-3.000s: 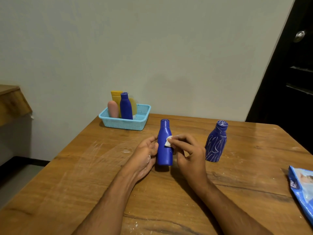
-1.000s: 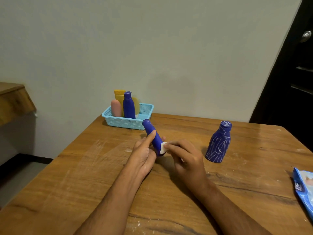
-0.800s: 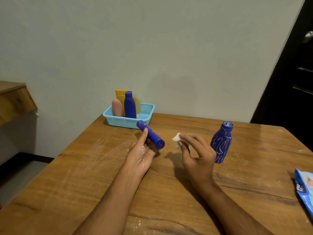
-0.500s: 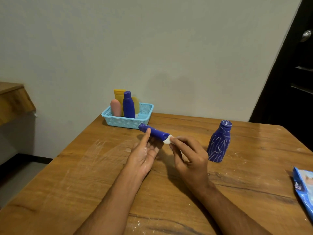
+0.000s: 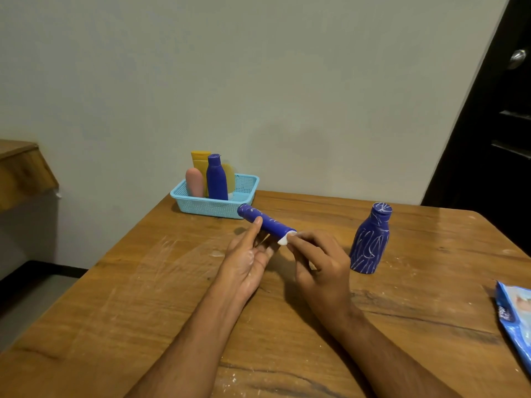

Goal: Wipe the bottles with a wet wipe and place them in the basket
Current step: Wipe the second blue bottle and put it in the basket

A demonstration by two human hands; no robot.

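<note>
My left hand (image 5: pixel 246 255) holds a plain blue bottle (image 5: pixel 265 222) lying on its side above the table, cap pointing toward the basket. Against the bottle's base, my right hand (image 5: pixel 319 264) presses a small white wet wipe (image 5: pixel 285 239) pinched in its fingertips. A second blue bottle (image 5: pixel 370 243), covered in white scribbles, stands upright to the right of my right hand. At the table's far left edge sits the light blue basket (image 5: pixel 214 207), holding a blue bottle (image 5: pixel 217 178), a pink one (image 5: pixel 194 182) and a yellow one (image 5: pixel 199 163).
A blue wet-wipe pack (image 5: pixel 517 320) lies at the wooden table's (image 5: pixel 143 297) right edge. A wall stands just behind the table, a dark door (image 5: pixel 500 139) is at the right, and a wooden ledge (image 5: pixel 20 170) is at the left.
The bottle stood upright three seconds ago; my left hand tipped it onto its side. My right hand lifted the wipe off briefly, then pressed it onto the bottle's base.
</note>
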